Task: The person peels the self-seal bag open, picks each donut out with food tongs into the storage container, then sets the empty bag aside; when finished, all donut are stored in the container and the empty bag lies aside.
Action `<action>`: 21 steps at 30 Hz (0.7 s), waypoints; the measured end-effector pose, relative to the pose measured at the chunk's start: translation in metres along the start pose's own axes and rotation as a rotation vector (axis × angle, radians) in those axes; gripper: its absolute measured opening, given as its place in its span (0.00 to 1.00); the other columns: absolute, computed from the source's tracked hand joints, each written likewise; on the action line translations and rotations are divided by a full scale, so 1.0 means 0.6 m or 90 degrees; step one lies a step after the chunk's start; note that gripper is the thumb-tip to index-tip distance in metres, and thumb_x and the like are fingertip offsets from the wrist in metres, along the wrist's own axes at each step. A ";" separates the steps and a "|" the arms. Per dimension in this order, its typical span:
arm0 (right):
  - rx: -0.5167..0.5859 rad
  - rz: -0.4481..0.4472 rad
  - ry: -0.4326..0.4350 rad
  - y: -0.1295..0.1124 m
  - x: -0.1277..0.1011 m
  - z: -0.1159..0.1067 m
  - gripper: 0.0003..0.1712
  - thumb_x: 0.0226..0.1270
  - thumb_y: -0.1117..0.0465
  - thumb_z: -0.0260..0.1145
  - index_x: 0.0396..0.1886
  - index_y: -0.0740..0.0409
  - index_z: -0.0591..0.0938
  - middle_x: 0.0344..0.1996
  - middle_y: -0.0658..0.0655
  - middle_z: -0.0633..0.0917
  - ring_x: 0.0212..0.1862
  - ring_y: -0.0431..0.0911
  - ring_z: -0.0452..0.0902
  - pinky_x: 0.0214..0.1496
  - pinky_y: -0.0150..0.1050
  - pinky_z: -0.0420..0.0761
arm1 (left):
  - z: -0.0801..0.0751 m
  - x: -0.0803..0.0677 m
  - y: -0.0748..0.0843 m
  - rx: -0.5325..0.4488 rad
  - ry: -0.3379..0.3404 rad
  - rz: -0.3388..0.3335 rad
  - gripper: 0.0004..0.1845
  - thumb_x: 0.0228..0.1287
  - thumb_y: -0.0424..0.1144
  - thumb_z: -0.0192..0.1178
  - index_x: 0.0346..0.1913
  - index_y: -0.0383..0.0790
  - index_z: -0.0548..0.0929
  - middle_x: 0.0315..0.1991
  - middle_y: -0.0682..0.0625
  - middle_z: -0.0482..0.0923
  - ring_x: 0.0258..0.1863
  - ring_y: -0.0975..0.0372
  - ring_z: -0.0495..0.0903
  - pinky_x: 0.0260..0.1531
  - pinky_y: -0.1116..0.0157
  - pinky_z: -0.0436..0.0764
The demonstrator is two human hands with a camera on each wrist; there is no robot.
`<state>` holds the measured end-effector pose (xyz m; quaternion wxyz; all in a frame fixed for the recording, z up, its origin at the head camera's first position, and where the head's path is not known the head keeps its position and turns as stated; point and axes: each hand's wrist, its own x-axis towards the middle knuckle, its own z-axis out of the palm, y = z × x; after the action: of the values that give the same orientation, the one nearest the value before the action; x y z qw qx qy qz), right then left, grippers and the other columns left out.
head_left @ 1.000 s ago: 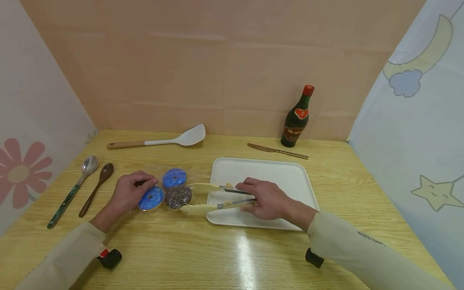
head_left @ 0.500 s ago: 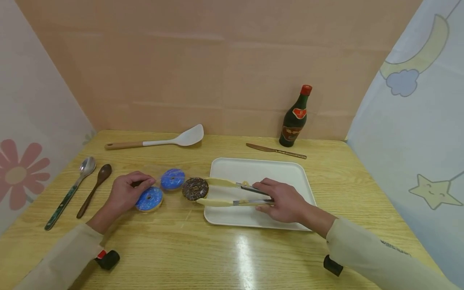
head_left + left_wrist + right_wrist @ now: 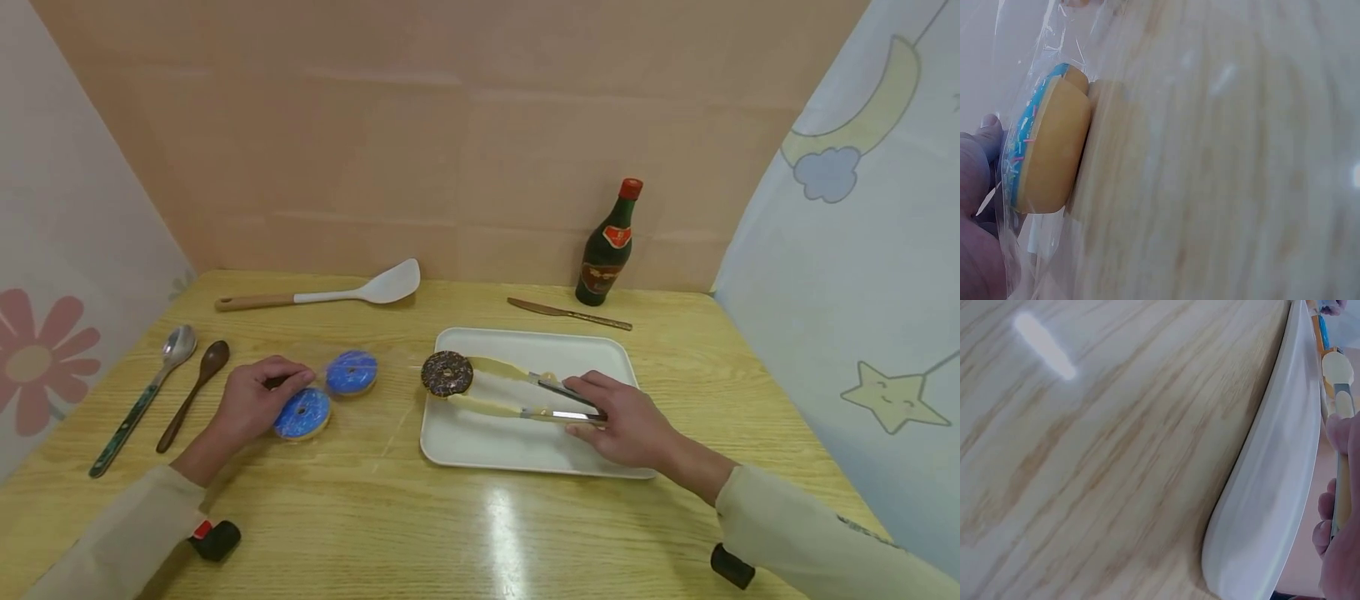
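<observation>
Chocolate-iced and speckled with sprinkles, the doughnut [image 3: 447, 373] has come away from the two blue ones within the last second: a second ago it lay touching them on the counter [image 3: 465, 533], and now it hangs clamped between the cream tips of the tongs [image 3: 517, 397], just over the near-left corner of the white tray [image 3: 525, 450]. The right hand [image 3: 626, 419] squeezes the tongs' metal handles, fingers curled round them, and has drawn back to the right with its load. From where I stand the doughnut looks lifted rather than set down, though I cannot tell for sure whether it touches the tray. The left hand [image 3: 251, 404] has hardly moved; its fingers rest curled on the nearer blue doughnut [image 3: 302, 413], which lies inside a clear plastic wrap [image 3: 1041, 75], as the left wrist view shows. The second blue doughnut [image 3: 352, 372] sits just beside it, a little farther off. So one doughnut of three has been carried to the tray and two remain on the counter. Along the far edge lie a white spatula [image 3: 330, 293], a knife [image 3: 570, 313] and a dark bottle [image 3: 606, 250], untouched.
</observation>
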<state>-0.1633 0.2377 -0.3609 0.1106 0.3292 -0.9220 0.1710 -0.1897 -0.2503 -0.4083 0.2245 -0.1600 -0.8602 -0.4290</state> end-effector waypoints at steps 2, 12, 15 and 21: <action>-0.006 0.015 0.002 0.007 -0.003 0.000 0.29 0.52 0.54 0.75 0.55 0.58 0.79 0.42 0.47 0.78 0.30 0.38 0.68 0.30 0.36 0.71 | -0.001 -0.001 0.001 -0.001 0.000 -0.002 0.02 0.59 0.28 0.65 0.32 0.33 0.87 0.28 0.51 0.82 0.28 0.72 0.77 0.28 0.78 0.74; -0.019 0.074 0.002 0.030 -0.010 0.002 0.29 0.52 0.54 0.75 0.54 0.60 0.79 0.40 0.50 0.79 0.32 0.43 0.72 0.32 0.41 0.72 | -0.002 -0.004 0.011 -0.002 0.006 -0.014 0.02 0.58 0.27 0.66 0.31 0.32 0.87 0.27 0.51 0.82 0.28 0.72 0.77 0.27 0.78 0.74; -0.017 0.084 0.003 0.036 -0.011 0.004 0.29 0.53 0.54 0.74 0.54 0.60 0.80 0.40 0.50 0.79 0.32 0.43 0.73 0.32 0.42 0.73 | -0.002 -0.005 0.013 -0.009 0.005 -0.022 0.02 0.58 0.26 0.65 0.32 0.32 0.87 0.27 0.51 0.82 0.28 0.72 0.77 0.27 0.77 0.74; -0.016 0.104 0.000 0.042 -0.013 0.008 0.28 0.54 0.54 0.74 0.54 0.59 0.80 0.40 0.50 0.79 0.32 0.44 0.73 0.31 0.42 0.72 | -0.002 -0.004 0.014 -0.010 0.003 -0.019 0.02 0.57 0.26 0.66 0.32 0.32 0.87 0.28 0.49 0.82 0.27 0.71 0.77 0.26 0.77 0.74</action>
<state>-0.1743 0.2588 -0.3739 0.1000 0.2513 -0.9479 0.1682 -0.1834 -0.2467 -0.4036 0.2190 -0.1480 -0.8585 -0.4393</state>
